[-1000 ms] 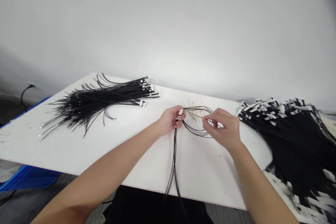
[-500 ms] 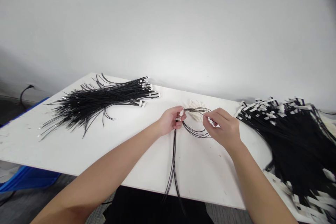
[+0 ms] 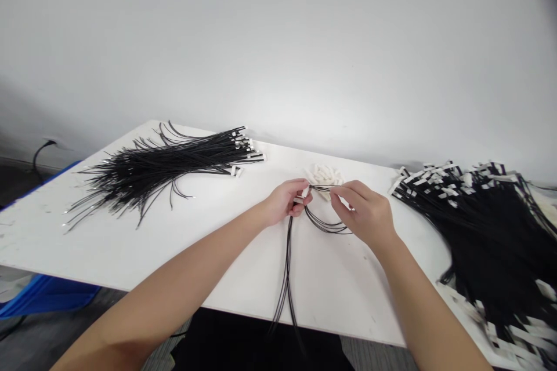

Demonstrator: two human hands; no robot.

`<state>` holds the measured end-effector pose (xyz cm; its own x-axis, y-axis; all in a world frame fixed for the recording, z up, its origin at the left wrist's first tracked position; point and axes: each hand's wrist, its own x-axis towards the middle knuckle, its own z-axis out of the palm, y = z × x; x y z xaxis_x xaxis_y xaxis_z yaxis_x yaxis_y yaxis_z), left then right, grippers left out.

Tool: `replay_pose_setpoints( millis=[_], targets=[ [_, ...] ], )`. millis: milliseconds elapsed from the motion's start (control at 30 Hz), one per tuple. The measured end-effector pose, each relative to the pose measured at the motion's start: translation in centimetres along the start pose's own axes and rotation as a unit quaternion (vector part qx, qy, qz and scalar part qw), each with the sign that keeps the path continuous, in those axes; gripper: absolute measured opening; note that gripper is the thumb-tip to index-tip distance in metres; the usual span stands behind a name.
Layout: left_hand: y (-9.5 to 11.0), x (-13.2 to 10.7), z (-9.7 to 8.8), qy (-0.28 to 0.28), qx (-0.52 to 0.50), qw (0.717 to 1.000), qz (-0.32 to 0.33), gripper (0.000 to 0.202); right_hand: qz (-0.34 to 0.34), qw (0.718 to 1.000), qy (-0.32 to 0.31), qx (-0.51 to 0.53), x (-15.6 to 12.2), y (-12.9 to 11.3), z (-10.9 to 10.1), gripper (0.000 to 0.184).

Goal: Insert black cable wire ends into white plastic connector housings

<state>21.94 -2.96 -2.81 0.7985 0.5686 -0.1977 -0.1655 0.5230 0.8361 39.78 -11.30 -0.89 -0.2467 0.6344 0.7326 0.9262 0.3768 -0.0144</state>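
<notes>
Thin black wires [image 3: 327,226] curve in a loop between my two hands, above the white table [image 3: 243,243]. My left hand [image 3: 289,202] is closed on a small white connector, where the wires meet; the fingers partly cover it. Below that hand the wire ends hang down past the table's front edge. With a pinch of thumb and fingers, my right hand [image 3: 363,208] grips the upper strands of the loop, a short way right of the connector. Just behind the loop lies a small heap of white connector pieces [image 3: 324,175].
At the left lies a bundle of black wires [image 3: 174,162] with white connectors on its right ends. A larger pile of black wires [image 3: 491,232] with white connectors covers the right side. A grey wall [image 3: 278,58] rises behind the table. A blue bin [image 3: 52,295] stands lower left.
My right hand has moved slightly left along the wires, closer to the connector. The upper part of the loop has shortened between my hands. My left hand has barely shifted.
</notes>
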Motion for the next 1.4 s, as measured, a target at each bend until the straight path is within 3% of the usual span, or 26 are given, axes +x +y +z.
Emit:
replay_pose_setpoints(
  millis=[667,1100,1267,1400],
  targets=[
    [0.2,-0.3,0.2,-0.042,0.04,0.998,-0.003,0.022,-0.033,0.999,-0.014,0.002,-0.5,-1.0,1.2,0.006],
    [0.0,-0.1,0.0,0.03,-0.09,0.995,0.03,0.022,-0.044,0.999,0.022,-0.018,0.0,-2.0,0.9,0.019],
    [0.1,0.0,-0.1,0.053,-0.139,0.986,0.07,0.02,-0.05,0.994,0.054,-0.08,0.0,-2.4,0.7,0.016],
    [0.1,0.0,-0.2,0.06,-0.162,0.982,0.072,0.02,-0.08,0.995,-0.008,-0.053,0.1,-2.4,0.7,0.015]
  ],
)
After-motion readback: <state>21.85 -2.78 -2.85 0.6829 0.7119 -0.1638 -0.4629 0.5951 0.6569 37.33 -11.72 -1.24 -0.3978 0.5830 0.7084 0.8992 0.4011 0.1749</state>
